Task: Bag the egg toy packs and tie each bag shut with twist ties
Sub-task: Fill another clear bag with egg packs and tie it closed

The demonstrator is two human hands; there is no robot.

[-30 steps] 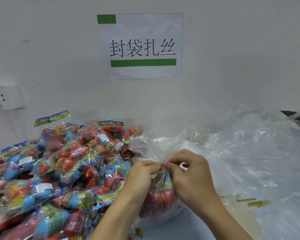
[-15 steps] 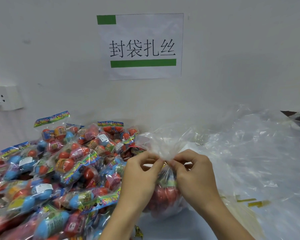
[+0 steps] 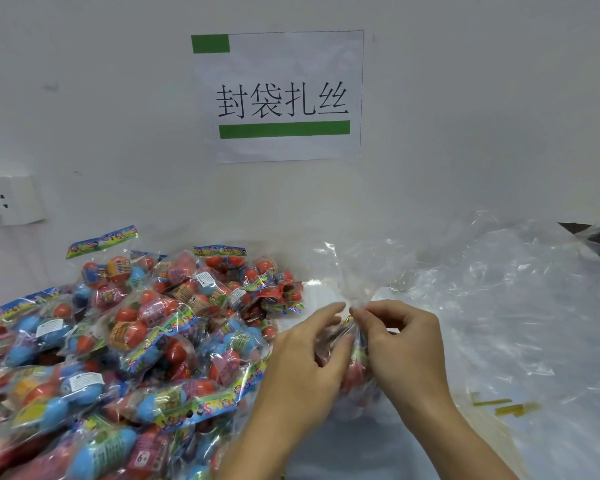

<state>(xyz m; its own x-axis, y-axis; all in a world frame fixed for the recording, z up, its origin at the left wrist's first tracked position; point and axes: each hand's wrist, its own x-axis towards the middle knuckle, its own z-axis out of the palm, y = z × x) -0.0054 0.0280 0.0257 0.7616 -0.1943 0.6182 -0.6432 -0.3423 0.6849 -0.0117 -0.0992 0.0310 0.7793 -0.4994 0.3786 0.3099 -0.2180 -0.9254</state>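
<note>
A clear plastic bag [image 3: 357,271] holding a red egg toy pack [image 3: 355,374] stands in front of me, its neck gathered. My right hand [image 3: 406,344] pinches the gathered neck, where a bit of gold twist tie [image 3: 346,319] shows. My left hand [image 3: 309,358] is at the neck from the left, index finger stretched toward it and thumb against the bag. A large heap of egg toy packs [image 3: 125,341] in red, blue and orange covers the left of the table.
Loose gold twist ties [image 3: 506,407] lie on the table to the right of my right forearm. A pile of empty clear bags [image 3: 516,306] fills the right side. A white wall with a paper sign [image 3: 278,95] stands close behind, and a wall socket [image 3: 11,199] is at far left.
My hands have worked at the bag's neck: the left hand's fingers have opened and turned while the right hand keeps its pinch. The bag sits slightly further right.
</note>
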